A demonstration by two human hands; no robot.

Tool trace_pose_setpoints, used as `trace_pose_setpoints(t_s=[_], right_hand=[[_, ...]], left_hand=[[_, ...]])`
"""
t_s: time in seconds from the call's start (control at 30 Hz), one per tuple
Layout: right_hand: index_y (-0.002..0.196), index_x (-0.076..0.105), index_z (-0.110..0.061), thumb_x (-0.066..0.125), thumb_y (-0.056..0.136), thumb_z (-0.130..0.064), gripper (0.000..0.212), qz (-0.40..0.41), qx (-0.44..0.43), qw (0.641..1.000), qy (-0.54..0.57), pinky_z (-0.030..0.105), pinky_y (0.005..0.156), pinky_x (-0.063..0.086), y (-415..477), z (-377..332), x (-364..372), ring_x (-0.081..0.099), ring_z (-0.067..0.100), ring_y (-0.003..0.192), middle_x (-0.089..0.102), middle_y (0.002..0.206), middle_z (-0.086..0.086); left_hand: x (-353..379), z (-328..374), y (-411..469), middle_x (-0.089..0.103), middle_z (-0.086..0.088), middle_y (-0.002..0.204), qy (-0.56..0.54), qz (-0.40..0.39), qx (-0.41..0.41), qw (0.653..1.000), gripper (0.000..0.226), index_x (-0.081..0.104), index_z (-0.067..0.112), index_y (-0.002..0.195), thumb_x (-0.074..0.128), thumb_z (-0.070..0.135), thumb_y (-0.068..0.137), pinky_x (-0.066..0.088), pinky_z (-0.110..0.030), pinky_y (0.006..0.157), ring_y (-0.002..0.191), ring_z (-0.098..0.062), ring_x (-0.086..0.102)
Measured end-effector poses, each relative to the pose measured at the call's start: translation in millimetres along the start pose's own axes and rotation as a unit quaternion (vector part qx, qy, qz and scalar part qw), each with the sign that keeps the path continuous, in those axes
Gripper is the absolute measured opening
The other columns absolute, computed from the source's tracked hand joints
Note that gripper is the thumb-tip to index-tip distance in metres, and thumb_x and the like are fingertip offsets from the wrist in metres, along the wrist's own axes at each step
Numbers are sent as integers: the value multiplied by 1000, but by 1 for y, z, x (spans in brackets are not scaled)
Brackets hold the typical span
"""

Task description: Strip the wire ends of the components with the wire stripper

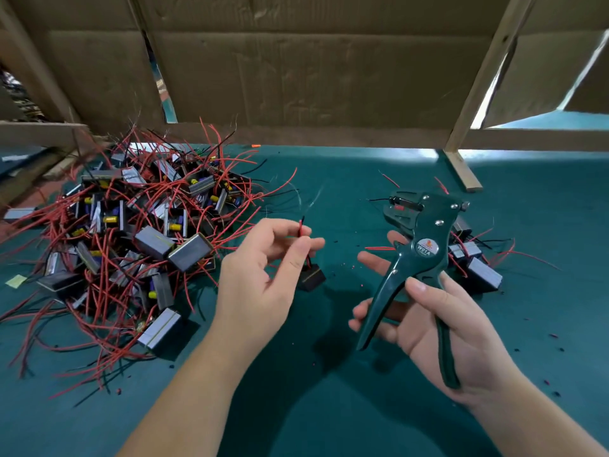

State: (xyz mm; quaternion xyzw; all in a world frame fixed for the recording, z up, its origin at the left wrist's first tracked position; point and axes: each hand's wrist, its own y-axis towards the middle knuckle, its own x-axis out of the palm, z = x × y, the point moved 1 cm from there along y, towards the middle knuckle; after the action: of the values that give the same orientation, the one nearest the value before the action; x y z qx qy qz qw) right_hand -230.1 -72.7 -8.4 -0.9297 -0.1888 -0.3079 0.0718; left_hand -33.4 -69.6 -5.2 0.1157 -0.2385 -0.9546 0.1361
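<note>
My left hand (263,268) pinches the red and black wires (301,227) of one small dark component (311,277), which hangs just below my fingers above the table. The wire tips stick up past my fingertips. My right hand (438,328) grips the dark green wire stripper (418,258) by its handles, jaws pointing up and to the left, handles spread apart. The jaws are about a hand's width to the right of the held wires and do not touch them.
A big heap of components with red and black wires (131,239) lies on the green table at the left. A few more components (478,265) lie behind the stripper at the right. Cardboard walls (313,77) and a wooden post (461,169) close off the back. Bits of insulation dot the cloth.
</note>
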Motion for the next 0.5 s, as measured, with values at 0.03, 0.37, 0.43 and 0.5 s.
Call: trace_pose_setpoints(t_s=[0.03, 0.37, 0.43, 0.5], right_hand=[[133, 49, -20, 52, 78, -11, 55, -3, 5, 1000, 1, 58, 72, 52, 0, 0, 0, 64, 41, 73, 58, 130, 18], [130, 52, -15, 77, 68, -15, 67, -72, 51, 996, 12, 58, 74, 51, -4, 2, 6, 62, 43, 76, 56, 129, 24], [127, 54, -7, 80, 67, -19, 67, -100, 60, 993, 26, 57, 75, 51, -5, 0, 8, 63, 42, 78, 53, 133, 23], [124, 55, -3, 79, 69, -19, 62, -119, 61, 990, 31, 57, 76, 50, -6, -1, 10, 63, 41, 80, 51, 136, 23]], left_hand=[[2, 1, 0, 75, 5, 92, -52, 0, -26, 998, 4, 59, 28, 97, 55, 27, 94, 54, -23, 79, 84, -16, 72], [5, 13, 6, 72, 7, 78, -214, 18, -171, 962, 15, 76, 18, 79, 64, 9, 83, 50, -16, 56, 62, -7, 64], [5, 13, 3, 70, 7, 69, -160, -9, -167, 973, 15, 75, 19, 78, 67, 8, 83, 47, -15, 49, 57, -9, 65], [6, 11, 1, 69, 3, 64, -120, -37, -160, 979, 13, 73, 19, 73, 73, 8, 79, 47, -17, 47, 53, -11, 65]])
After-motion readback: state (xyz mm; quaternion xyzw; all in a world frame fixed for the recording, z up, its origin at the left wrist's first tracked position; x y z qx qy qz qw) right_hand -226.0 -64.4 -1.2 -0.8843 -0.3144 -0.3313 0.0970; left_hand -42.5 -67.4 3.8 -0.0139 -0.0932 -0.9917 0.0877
